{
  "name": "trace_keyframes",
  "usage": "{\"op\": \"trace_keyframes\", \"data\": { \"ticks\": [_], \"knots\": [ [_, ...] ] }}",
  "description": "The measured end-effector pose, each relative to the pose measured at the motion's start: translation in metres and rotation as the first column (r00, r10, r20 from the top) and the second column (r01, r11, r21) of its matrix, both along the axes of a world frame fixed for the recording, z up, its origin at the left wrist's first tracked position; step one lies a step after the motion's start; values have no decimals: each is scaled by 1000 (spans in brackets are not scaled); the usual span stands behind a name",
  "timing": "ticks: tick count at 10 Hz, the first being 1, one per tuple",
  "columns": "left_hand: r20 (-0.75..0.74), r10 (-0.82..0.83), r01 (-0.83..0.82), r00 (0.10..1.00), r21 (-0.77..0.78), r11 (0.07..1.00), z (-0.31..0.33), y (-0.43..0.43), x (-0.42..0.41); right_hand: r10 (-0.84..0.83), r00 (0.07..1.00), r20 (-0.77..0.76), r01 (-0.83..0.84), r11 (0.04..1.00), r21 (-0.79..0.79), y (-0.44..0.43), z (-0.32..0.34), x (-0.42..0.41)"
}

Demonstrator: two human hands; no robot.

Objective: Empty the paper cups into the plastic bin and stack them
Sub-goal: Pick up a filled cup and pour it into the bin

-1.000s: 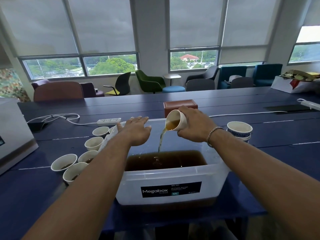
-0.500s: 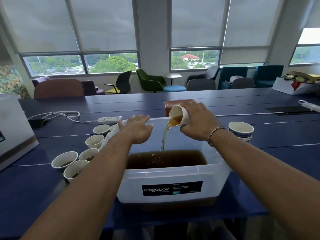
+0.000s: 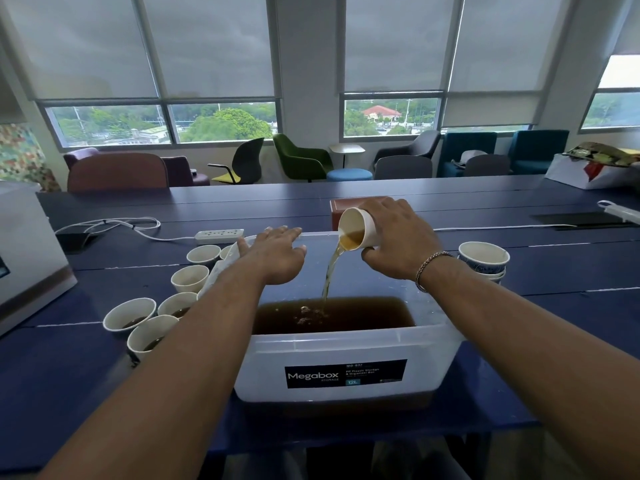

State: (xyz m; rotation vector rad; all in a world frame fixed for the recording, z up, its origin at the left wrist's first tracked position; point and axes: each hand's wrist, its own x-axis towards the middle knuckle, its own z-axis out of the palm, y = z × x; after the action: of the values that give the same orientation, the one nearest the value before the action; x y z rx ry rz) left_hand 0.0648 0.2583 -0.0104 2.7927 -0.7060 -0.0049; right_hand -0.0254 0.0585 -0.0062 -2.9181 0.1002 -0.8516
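- Left forearm covers the left wall of the translucent white plastic bin (image 3: 349, 344) and part of the cluster of white paper cups (image 3: 129, 315) to its left; a sixth cup there is mostly hidden, and crumpled white material beside the arm can't be identified.
- Right hand (image 3: 398, 239) covers the base and back of the tilted white paper cup (image 3: 356, 227); fingers wrapped round it, clamped.
- Brown box (image 3: 341, 209) behind that cup only partly seen.
- Left hand (image 3: 277, 252) flat, fingers spread and holding nothing, over the bin's far left rim; contact with the rim unclear.
- Tilted cup held above the bin's far side, mouth facing left and down, a thin amber stream of liquid (image 3: 329, 275) falling into dark brown liquid with bubbles at the splash.
- Bin sits on the dark blue table (image 3: 554, 306), centre, near the front edge.
- Left cups upright, some with brown dregs.
- Stack of blue-patterned white paper cups (image 3: 483, 259) right of the bin, top one looks empty.
- Bin label: "Megabox STORAGE", "MG-837", "12L"; smaller lines too blurred to be sure.
- White power strip (image 3: 219, 235) with cable behind the cups.
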Motion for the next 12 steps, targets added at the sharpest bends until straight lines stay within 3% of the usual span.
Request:
{"op": "trace_keyframes", "data": {
  "ticks": [6, 9, 12],
  "knots": [
    [6, -2, 2, 1000, 12, 1000, -1, 0, 2, -22, 1000, -4, 21, 994, -105, 8, 3, -2],
    [-5, -11, 11, 1000, 5, 1000, 0, 1, 1, -11, 995, 100, 34, 971, -238, 11, 7, -2],
    [-9, -11, 11, 1000, 11, 1000, 1, 1, 0, 57, 966, 252, 13, 964, -265, 12, 13, -2]
  ]
}}
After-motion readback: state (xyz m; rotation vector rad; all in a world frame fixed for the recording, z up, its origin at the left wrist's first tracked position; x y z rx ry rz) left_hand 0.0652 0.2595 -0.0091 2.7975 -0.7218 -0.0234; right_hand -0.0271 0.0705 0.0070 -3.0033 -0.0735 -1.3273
